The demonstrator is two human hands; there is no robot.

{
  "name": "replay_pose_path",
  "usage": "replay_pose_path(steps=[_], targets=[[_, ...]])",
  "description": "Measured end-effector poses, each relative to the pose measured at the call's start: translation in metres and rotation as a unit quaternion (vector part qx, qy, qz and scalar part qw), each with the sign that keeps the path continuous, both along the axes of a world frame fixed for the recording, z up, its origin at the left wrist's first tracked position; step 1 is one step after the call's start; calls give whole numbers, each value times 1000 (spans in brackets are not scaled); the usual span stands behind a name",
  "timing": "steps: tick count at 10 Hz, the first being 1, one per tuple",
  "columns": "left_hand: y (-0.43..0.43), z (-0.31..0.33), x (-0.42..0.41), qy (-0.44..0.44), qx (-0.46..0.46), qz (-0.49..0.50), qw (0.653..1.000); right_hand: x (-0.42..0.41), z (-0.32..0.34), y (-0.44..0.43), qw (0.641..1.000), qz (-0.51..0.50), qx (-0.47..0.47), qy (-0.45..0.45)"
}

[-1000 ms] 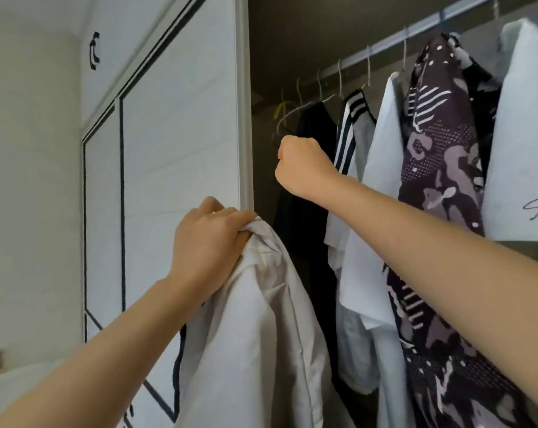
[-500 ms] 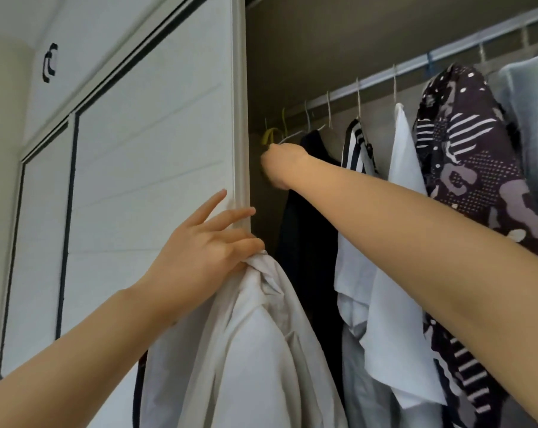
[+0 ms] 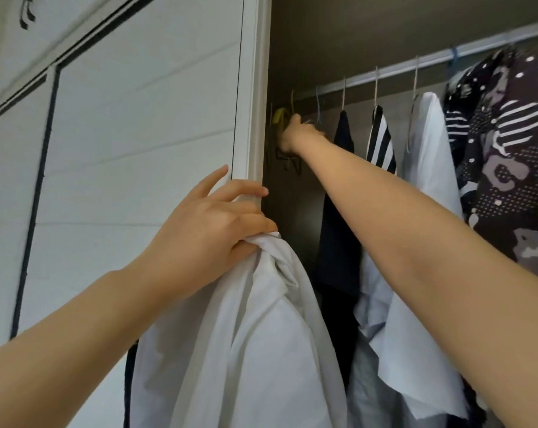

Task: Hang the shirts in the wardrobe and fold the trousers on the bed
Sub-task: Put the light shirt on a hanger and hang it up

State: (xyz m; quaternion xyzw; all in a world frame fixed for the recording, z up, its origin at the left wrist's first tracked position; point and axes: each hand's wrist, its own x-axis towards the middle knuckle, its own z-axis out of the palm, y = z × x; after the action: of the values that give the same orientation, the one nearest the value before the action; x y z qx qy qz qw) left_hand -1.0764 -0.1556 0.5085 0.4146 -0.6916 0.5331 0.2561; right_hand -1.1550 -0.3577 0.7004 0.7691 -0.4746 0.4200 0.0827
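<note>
The white wardrobe door [image 3: 138, 134] fills the left of the view, and the left hand [image 3: 209, 227] is at its edge frame. The lower fingers and thumb of that hand are clamped on a bunched fold of the white shirt [image 3: 255, 335], while its upper fingers lie straight against the door edge. The shirt hangs loose below the grip, in front of the opening, and we see no hanger in it. Further right, the right hand [image 3: 295, 134] reaches into the dark left end of the opening, among bare hangers that include a yellow hanger [image 3: 279, 115] under the rail [image 3: 394, 69]. Only the back of the hand shows, so we cannot tell whether its fingers are closed on a hanger. To the right along the rail hang a dark garment [image 3: 338, 217], a striped garment [image 3: 381, 146], a hung white shirt [image 3: 431, 149] and a patterned garment [image 3: 508, 156]. We judge the step in hand to be fetching a free hanger for the held shirt. The next move calls for lifting one hook clear of its neighbours and bringing the hanger to the collar. The shoulders would then be seated on it before it returns to the rail. No trousers or bed are in view.
</note>
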Motion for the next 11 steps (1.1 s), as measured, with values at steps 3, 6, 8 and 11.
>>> replay_pose_path(steps=[3,6,8,11], targets=[[-4,0,2,-13,-13,-6,1000,-5,-4,-7,988,133,74,-4],[-4,0,1,-8,-9,-14,1000,11,-9,-1,894,292,195,-277],[-8,-2,4,12,0,-14,1000,13,-9,-4,920,223,209,-244],[-10,-2,5,11,-12,-24,1000,-5,-8,-8,952,206,134,-182]])
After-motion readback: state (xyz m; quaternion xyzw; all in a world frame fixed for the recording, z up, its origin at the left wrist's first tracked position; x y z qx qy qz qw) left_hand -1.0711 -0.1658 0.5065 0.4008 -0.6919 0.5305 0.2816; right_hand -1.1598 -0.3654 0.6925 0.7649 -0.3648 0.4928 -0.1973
